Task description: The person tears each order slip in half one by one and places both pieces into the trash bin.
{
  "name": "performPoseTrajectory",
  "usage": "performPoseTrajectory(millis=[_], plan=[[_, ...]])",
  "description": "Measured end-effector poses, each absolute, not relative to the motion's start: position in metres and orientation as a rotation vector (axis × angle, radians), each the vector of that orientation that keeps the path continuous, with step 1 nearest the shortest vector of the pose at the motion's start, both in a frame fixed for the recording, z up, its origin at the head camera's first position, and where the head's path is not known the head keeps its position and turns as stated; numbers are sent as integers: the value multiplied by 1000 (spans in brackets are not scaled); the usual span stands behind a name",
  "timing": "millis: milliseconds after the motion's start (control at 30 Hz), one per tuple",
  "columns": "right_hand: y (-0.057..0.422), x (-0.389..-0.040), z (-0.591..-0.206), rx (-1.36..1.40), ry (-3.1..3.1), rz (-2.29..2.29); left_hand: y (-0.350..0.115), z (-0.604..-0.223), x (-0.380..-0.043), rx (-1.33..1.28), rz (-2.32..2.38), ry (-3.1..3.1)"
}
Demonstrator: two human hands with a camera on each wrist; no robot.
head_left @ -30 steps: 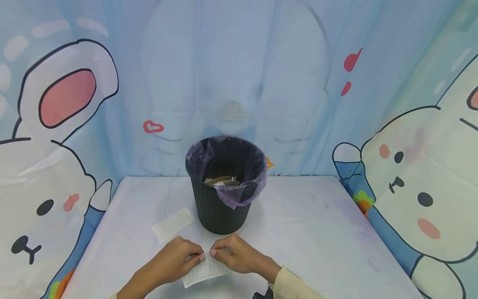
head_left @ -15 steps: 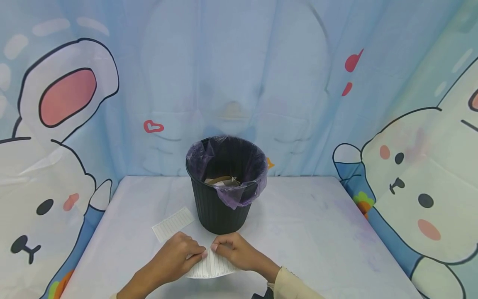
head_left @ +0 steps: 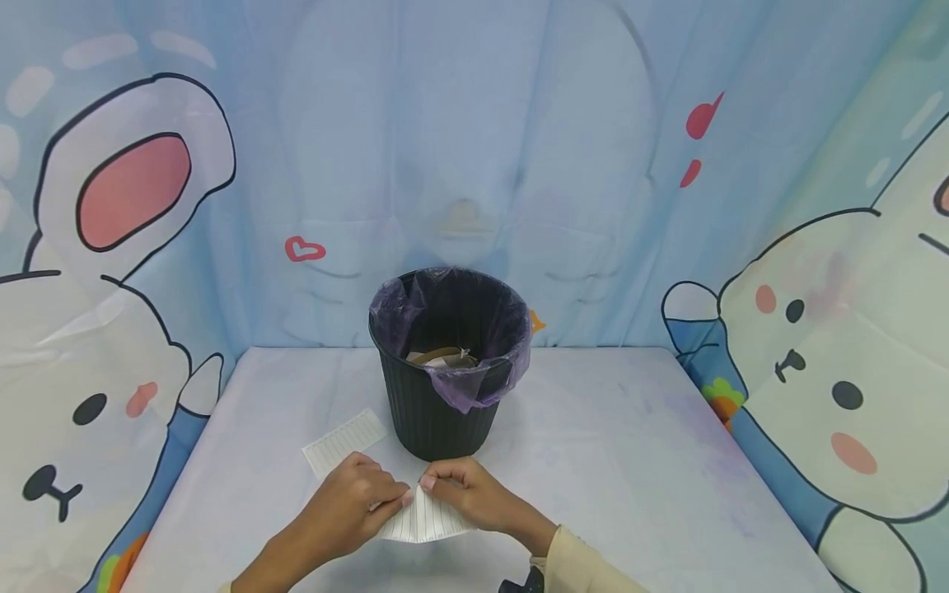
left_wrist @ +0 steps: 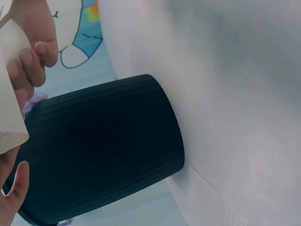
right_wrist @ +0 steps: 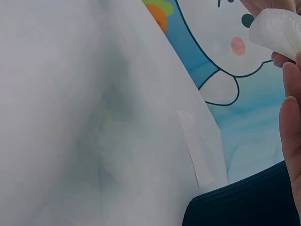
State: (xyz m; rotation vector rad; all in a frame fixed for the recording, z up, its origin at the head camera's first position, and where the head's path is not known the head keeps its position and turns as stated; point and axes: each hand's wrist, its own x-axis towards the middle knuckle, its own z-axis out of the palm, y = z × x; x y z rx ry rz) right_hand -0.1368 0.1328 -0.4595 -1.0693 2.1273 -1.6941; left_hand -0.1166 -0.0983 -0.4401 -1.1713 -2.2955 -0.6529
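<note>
A white paper slip [head_left: 418,525] printed with thin lines is held in front of the bin by both hands. My left hand [head_left: 356,504] pinches its upper edge between thumb and fingers; my right hand [head_left: 470,497] pinches the same edge close beside it. A line runs down the slip between the two grips; whether it is a crease or a tear I cannot tell. In the left wrist view the slip [left_wrist: 10,110] looks curved, with fingers partly behind it. In the right wrist view a bent end of the slip [right_wrist: 275,33] shows above the right fingers [right_wrist: 290,125].
A black bin [head_left: 437,416] with a purple plastic liner [head_left: 474,387] stands just beyond the hands, some brown and white scraps [head_left: 443,357] inside. A similar lined slip [head_left: 343,443] lies flat left of it on the white table [head_left: 608,461]. A printed curtain hangs behind.
The slip's lower edge has swung upward and to the right, and a line has appeared down its middle. Both hands keep their pinch and have shifted only slightly.
</note>
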Motion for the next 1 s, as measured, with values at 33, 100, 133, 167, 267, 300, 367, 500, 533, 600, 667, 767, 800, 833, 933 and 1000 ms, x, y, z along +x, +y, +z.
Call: performPoseTrajectory(millis=[33,100,133,167,267,300,367,500,533,600,667,767,800,833,933,1000], plan=[[133,-137,-459,-1061,2110,-1705,-98,-440,-117,-1170,-649,-2289],[132,-137,-459,-1045,2082,-1721,-98,-440,-117,-1168,-650,-2280],[132,-137,-459,-1038,2070,-1728,-98,-439,-117,-1168,-647,-2275],[131,-136,-459,-1024,2056,-1734,-98,-439,-117,-1166,-644,-2271],[130,-136,-459,-975,2021,-1747,-98,-438,-116,-1165,-635,-2258],[130,-136,-459,-955,2009,-1751,-98,-438,-116,-1165,-631,-2254],[130,-136,-458,-921,1984,-1753,-98,-438,-116,-1165,-626,-2248],[131,-138,-458,-973,2023,-1722,-99,-437,-116,-1160,-618,-2265],[131,-138,-457,-1002,2050,-1706,-99,-436,-116,-1159,-621,-2280],[132,-139,-457,-1061,2108,-1667,-99,-435,-115,-1158,-636,-2328],[133,-139,-455,-1093,2158,-1623,-99,-433,-115,-1162,-662,-2385],[134,-139,-453,-1110,2201,-1563,-98,-432,-114,-1172,-707,-2455],[134,-138,-452,-1118,2218,-1544,-98,-431,-114,-1176,-720,-2469],[134,-138,-451,-1128,2230,-1528,-97,-431,-115,-1180,-736,-2478],[134,-136,-445,-1181,2254,-1489,-96,-432,-116,-1185,-779,-2487],[134,-134,-438,-1209,2264,-1468,-96,-433,-117,-1186,-809,-2488]])
